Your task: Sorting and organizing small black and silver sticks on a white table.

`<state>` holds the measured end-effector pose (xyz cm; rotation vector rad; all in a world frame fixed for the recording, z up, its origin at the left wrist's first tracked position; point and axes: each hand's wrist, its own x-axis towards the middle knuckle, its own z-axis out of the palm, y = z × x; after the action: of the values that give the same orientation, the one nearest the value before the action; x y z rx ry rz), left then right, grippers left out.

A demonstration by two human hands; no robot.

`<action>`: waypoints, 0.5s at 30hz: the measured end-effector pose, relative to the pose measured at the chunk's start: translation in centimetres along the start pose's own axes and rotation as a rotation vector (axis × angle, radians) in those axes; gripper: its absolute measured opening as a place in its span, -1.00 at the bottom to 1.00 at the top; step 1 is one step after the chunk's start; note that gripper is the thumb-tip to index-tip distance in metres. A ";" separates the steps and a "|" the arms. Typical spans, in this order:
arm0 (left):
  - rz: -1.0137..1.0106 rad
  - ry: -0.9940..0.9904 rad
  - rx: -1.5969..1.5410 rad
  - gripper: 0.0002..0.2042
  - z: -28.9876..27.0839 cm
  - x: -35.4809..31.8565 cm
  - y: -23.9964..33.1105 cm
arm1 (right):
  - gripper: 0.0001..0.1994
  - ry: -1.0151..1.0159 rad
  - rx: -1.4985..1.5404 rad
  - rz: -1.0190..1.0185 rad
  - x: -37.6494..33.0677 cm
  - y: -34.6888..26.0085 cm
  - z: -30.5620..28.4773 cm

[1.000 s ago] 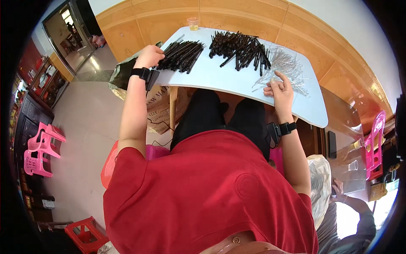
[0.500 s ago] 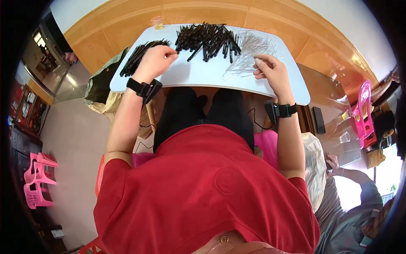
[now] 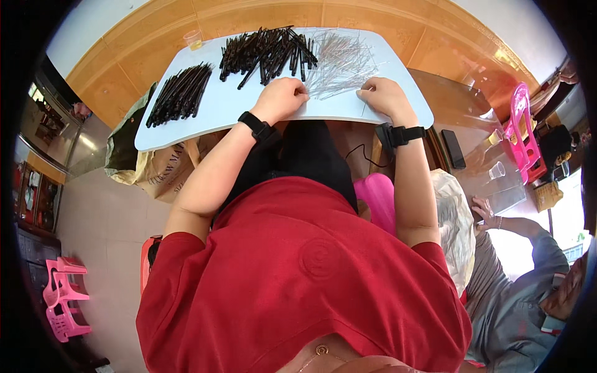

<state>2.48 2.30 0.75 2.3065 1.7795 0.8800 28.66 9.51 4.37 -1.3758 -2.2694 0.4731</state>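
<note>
My left hand (image 3: 283,99) is closed over the front of the white table (image 3: 242,112), fingers curled in a pinch; what it holds, if anything, is hidden. Across from it, my right hand (image 3: 384,98) pinches at the front right edge of a spread of thin clear sticks (image 3: 342,59). A fine line, apparently one such stick, shows under its fingertips. Slim black pen-like rods lie in a loose heap (image 3: 264,53) at the table's far middle. More black rods form a tidier, roughly parallel pile (image 3: 179,94) on the left.
A clear cup with yellow liquid (image 3: 194,41) stands at the far left corner. Paper bags (image 3: 165,171) sit below the table's left side. On the right, a brown table (image 3: 479,149) carries a phone (image 3: 454,149) and cups; another person's hand (image 3: 485,211) rests at its edge.
My left hand has left the tidier black pile and come right to the table's front middle. My right hand now pinches at the clear sticks' front edge. The view has shifted.
</note>
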 end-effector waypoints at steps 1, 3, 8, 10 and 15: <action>-0.046 0.024 -0.024 -0.76 0.1 0.0 0.0 | -0.76 0.047 -0.058 -0.031 0.4 0.8 0.9; -0.147 0.082 -0.070 -0.76 0.2 0.0 -0.1 | -0.76 0.136 -0.177 -0.105 0.9 1.2 1.9; -0.165 0.102 -0.151 -0.77 0.1 -0.3 -0.5 | -0.76 0.041 -0.084 -0.135 0.8 0.6 1.0; -0.143 0.086 -0.172 -0.78 0.1 -0.5 -0.1 | -0.76 0.177 0.031 -0.091 0.9 0.6 1.4; -0.109 0.121 -0.216 -0.78 0.1 -0.7 -0.2 | -0.77 0.440 -0.117 -0.237 1.4 1.2 3.7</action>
<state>2.23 1.75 0.26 2.0442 1.7379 1.1514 27.07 11.07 0.93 -1.1093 -2.0758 -0.0415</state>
